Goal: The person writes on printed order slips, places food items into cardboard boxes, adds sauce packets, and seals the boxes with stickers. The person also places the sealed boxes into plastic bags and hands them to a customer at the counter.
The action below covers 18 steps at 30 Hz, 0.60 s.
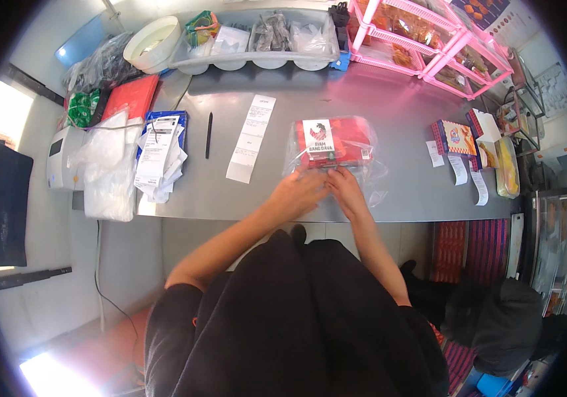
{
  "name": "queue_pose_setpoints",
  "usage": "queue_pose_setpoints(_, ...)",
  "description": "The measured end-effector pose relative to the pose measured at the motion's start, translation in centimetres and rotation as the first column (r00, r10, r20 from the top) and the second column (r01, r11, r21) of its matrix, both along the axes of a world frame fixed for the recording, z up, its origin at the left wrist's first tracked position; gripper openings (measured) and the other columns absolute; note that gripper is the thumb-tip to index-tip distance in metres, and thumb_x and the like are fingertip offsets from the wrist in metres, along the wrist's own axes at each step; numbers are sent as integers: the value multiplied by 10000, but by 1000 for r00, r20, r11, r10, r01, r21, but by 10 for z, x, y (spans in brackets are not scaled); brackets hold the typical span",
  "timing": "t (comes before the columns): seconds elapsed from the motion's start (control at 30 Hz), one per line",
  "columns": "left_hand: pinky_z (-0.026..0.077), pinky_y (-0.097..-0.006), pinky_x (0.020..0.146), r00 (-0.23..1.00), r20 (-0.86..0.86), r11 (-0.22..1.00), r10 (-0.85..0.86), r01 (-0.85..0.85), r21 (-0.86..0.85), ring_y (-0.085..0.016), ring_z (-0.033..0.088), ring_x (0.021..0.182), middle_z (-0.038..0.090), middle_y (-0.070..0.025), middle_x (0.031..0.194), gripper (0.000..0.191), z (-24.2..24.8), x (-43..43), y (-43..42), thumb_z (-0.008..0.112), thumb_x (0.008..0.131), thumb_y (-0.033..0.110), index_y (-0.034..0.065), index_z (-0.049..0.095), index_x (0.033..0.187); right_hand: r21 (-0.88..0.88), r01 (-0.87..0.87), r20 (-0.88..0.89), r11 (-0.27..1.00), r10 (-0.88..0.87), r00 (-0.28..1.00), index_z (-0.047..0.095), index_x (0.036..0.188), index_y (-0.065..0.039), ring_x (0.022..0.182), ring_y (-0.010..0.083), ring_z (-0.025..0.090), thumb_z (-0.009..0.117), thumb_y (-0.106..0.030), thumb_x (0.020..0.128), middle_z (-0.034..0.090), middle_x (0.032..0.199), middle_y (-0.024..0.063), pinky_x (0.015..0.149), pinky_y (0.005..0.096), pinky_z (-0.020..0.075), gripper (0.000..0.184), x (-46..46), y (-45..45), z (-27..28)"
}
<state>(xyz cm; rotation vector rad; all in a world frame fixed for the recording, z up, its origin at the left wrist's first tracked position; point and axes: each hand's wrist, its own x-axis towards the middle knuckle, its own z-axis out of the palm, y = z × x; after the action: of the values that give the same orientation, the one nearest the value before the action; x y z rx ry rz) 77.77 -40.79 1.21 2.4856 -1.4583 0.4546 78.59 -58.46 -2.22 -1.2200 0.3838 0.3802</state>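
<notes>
A red printed food box [345, 144] lies on the steel table inside a clear plastic bag [376, 171]. My left hand [298, 192] and my right hand [345, 186] meet at the near edge of the box, fingertips on or beside the bag's plastic. Whether the fingers pinch the film is too small to tell. To the left, a long printed paper slip [251, 141] lies flat, and a black pen [209, 135] rests further left.
Receipts [157, 161] and plastic bags [110, 173] lie at the table's left. Behind stands a grey divided tray [258, 60], with a pink rack [387, 62] beside it. Small printed boxes [454, 139] stand right. Another person [494, 317] is low at the right.
</notes>
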Motion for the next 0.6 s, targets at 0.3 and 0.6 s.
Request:
queue_pose_setpoints(0.3,391,-303,750,966,192,741,171,-255,621,-191,514,821,543,-35,775,212,51,8,15,580,694,105,84,618,902,-1000,27,18,-3,697,717,543,1126,0,1021,350,546,472,12,764,564,1109,183,870,400,443,369,-12,-61,122)
queue_pose_setpoints(0.6,456,-331,668,987,15,977,159,-155,-149,-237,549,767,543,-59,782,170,149,21,28,559,689,56,81,600,851,-981,158,-56,-116,940,337,554,1057,-29,930,305,584,593,-87,760,592,1003,158,811,374,477,305,97,-1,72)
